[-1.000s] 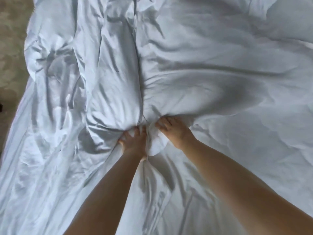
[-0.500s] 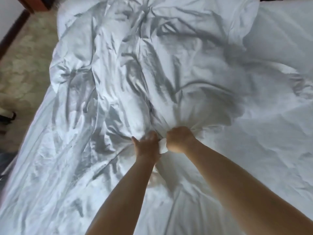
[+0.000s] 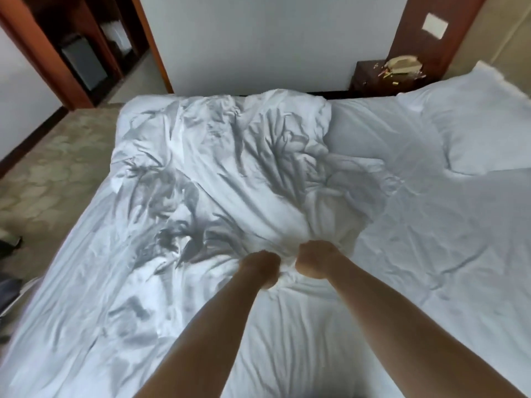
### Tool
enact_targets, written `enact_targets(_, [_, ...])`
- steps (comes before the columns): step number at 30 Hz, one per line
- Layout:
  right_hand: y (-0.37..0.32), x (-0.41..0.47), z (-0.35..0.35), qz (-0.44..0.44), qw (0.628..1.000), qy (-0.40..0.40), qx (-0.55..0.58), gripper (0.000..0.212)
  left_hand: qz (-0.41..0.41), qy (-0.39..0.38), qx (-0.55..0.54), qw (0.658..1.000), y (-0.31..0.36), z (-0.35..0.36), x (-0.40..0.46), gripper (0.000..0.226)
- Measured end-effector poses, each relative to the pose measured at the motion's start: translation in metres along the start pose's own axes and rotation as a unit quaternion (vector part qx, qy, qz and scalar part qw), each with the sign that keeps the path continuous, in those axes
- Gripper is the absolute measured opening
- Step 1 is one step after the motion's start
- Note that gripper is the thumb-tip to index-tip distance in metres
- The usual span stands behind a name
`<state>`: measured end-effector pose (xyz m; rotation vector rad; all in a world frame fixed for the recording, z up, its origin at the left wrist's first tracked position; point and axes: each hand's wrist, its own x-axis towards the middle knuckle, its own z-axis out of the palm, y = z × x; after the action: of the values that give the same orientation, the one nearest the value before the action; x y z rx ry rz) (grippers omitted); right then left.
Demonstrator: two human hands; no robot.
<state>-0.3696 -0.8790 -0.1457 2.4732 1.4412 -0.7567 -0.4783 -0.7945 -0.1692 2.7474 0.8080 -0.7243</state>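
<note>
A crumpled white duvet (image 3: 230,173) lies bunched across the left and middle of the bed. My left hand (image 3: 260,267) and my right hand (image 3: 314,259) are side by side near the middle of the bed, each with its fingers curled round a gathered fold of the duvet. The fabric between the two fists is pulled into a tight knot of creases. Both forearms reach in from the bottom edge. The fingertips are hidden in the cloth.
A flatter white sheet (image 3: 445,239) covers the right half of the bed, with a pillow (image 3: 482,124) at the far right. A dark nightstand (image 3: 385,77) with small items stands beyond the bed. Patterned carpet (image 3: 48,168) lies to the left, with a wooden wardrobe (image 3: 74,47) behind it.
Both hands have closed into fists on the duvet and drawn it back toward me. The view has lifted, so the wall, nightstand and wardrobe now show.
</note>
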Motion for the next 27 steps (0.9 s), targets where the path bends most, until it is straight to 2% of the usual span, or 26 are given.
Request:
enact_targets(8, [0.009, -0.131, 0.050, 0.004, 0.999, 0.005, -0.038, 0.038, 0.022, -0.020, -0.086, 0.996, 0.063, 0.035, -0.124, 0.040])
enact_targets(16, [0.059, -0.218, 0.072, -0.008, 0.999, 0.037, -0.035, 0.033, 0.039, -0.031, -0.124, 0.991, 0.140, 0.050, -0.184, 0.047])
enact_targets(23, [0.122, -0.285, 0.070, -0.076, 0.989, 0.109, -0.059, 0.033, -0.013, 0.066, -0.098, 0.993, 0.228, 0.049, -0.227, 0.050])
enact_targets(27, [0.186, -0.342, 0.079, -0.084, 0.989, 0.116, -0.047, 0.031, -0.035, 0.069, -0.087, 0.993, 0.311, 0.051, -0.247, 0.044])
